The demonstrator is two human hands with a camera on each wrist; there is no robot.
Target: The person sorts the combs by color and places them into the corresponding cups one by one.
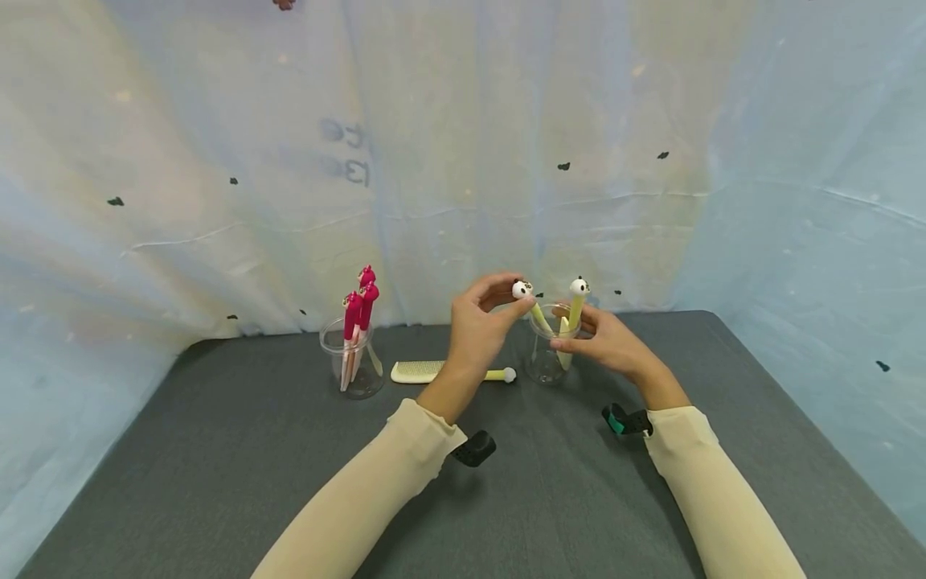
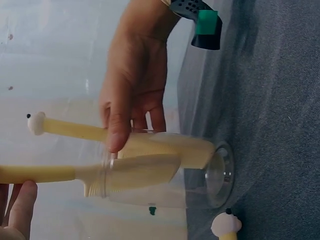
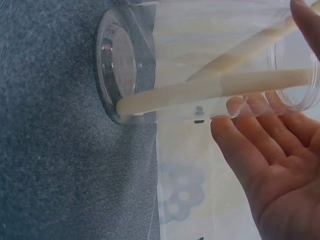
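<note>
My left hand (image 1: 481, 320) pinches the white panda-head end of a yellow comb (image 1: 531, 305), whose lower part is slanted into a clear cup (image 1: 546, 358). A second yellow panda comb (image 1: 577, 301) stands in that cup. My right hand (image 1: 600, 338) holds the cup near its rim, thumb on one side and fingers on the other. In the left wrist view the right hand's thumb (image 2: 117, 130) presses on the cup (image 2: 200, 170) with both combs (image 2: 150, 150) inside. The right wrist view shows the cup (image 3: 200, 65) beside my right palm (image 3: 270, 170).
A third yellow comb (image 1: 427, 371) lies flat on the grey table (image 1: 217, 450) between the cups. A second clear cup (image 1: 354, 362) at the left holds several pink combs (image 1: 359, 310). A pale cloth backdrop (image 1: 463, 161) closes off the table's back and sides.
</note>
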